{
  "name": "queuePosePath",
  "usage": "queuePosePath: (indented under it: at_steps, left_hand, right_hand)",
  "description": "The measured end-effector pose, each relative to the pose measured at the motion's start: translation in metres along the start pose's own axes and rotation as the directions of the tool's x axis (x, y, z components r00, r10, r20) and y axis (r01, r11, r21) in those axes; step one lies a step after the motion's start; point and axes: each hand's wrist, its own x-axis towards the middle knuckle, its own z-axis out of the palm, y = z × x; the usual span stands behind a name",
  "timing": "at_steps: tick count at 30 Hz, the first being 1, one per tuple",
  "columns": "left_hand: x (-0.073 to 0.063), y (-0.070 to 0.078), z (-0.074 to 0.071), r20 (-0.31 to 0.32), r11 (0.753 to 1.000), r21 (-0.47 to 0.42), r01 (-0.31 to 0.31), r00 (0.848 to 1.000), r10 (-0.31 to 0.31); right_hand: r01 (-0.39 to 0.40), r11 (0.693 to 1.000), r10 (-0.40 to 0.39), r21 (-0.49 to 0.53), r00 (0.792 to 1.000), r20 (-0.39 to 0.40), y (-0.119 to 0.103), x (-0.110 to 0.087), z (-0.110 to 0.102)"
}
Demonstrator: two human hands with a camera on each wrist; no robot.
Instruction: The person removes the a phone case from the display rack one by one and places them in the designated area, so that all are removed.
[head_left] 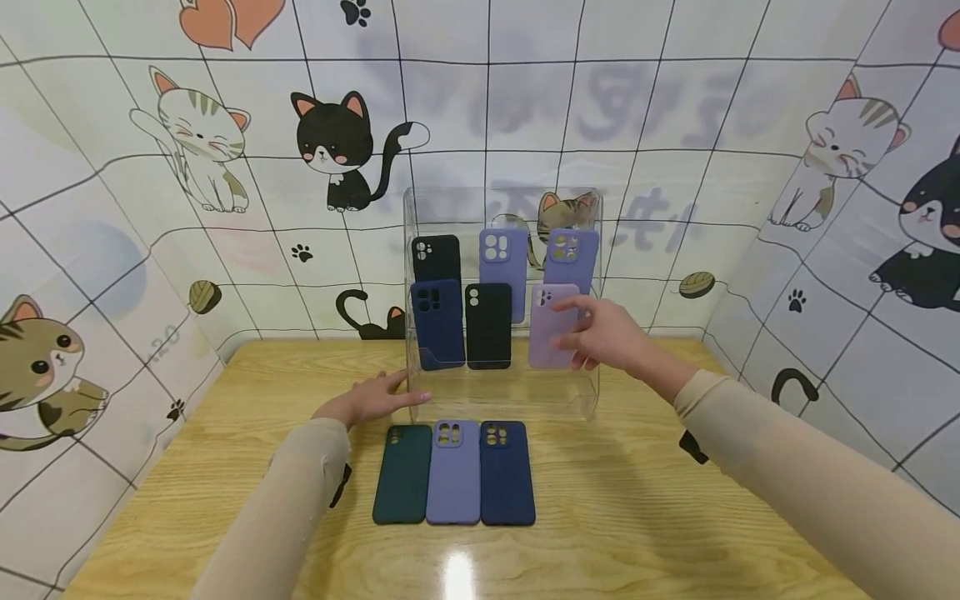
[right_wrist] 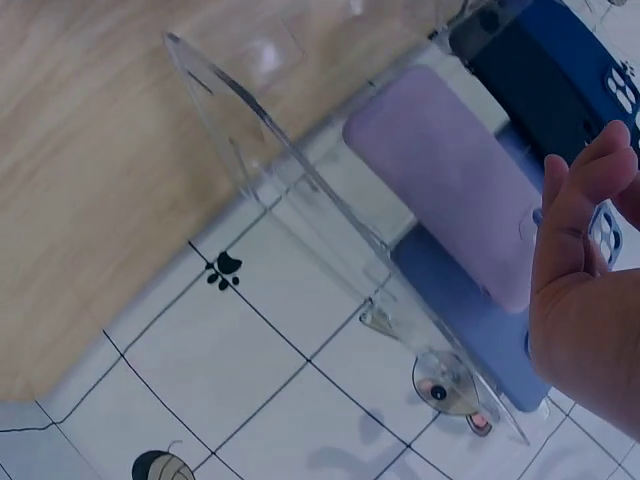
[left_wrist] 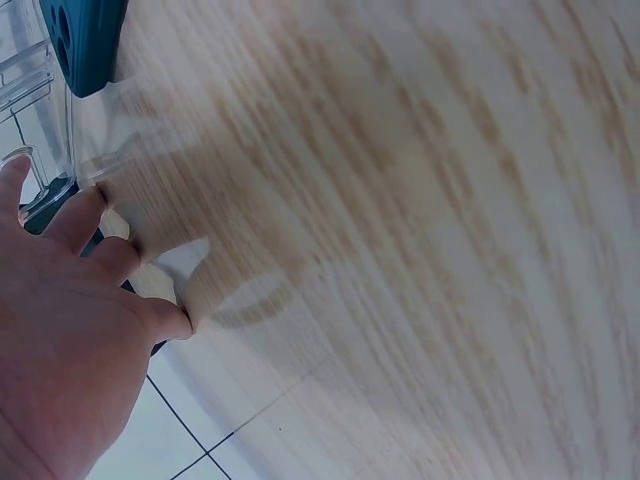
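Observation:
A clear acrylic display stand (head_left: pixel 502 392) holds phone cases in two rows. My right hand (head_left: pixel 611 333) is in front of the light purple phone case (right_wrist: pixel 440 180) at the lower right, with its fingers bent loosely at the case's right side; no firm grip shows. Beside the stand's lower left corner my left hand (head_left: pixel 367 400) rests on the table, fingers spread, thumb reaching across the corner. The lower row also has a navy case (head_left: pixel 438 329) and a black case (head_left: pixel 489 327). Behind them stand another black case (head_left: pixel 437 257) and two blue-purple cases, one in the middle (head_left: pixel 504 267), one at right (head_left: pixel 572 257).
On the wooden table (head_left: pixel 637 500), a dark green case (head_left: pixel 402 475), a purple case (head_left: pixel 453 473) and a navy case (head_left: pixel 507 473) lie side by side before the stand. A cat-patterned tiled backdrop (head_left: pixel 487 108) encloses the back and sides.

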Motion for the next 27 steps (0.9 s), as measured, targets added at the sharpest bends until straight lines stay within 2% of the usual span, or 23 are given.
queuePosePath:
  at_steps: [5,9,12,27]
  left_hand:
    - [0.001,-0.002,0.000,0.001,1.000,0.004,-0.004,1.000,0.004]
    - [0.001,-0.004,0.000,0.007,1.000,0.015,-0.002,1.000,0.002]
    - [0.001,-0.004,0.000,0.009,1.000,0.014,0.002,1.000,-0.002]
    - [0.001,-0.003,0.000,0.001,1.000,-0.006,-0.006,1.000,0.006]
  right_hand:
    - [0.011,0.995,-0.016,-0.099,0.999,-0.044,-0.003,0.004,-0.013]
    - [0.016,0.977,-0.031,-0.215,0.997,-0.067,-0.002,0.008,-0.019]
    - [0.019,0.965,-0.040,-0.261,0.996,-0.077,0.001,0.011,-0.021]
    - [-0.038,0.990,0.029,-0.139,0.998,-0.064,0.025,0.028,-0.021]
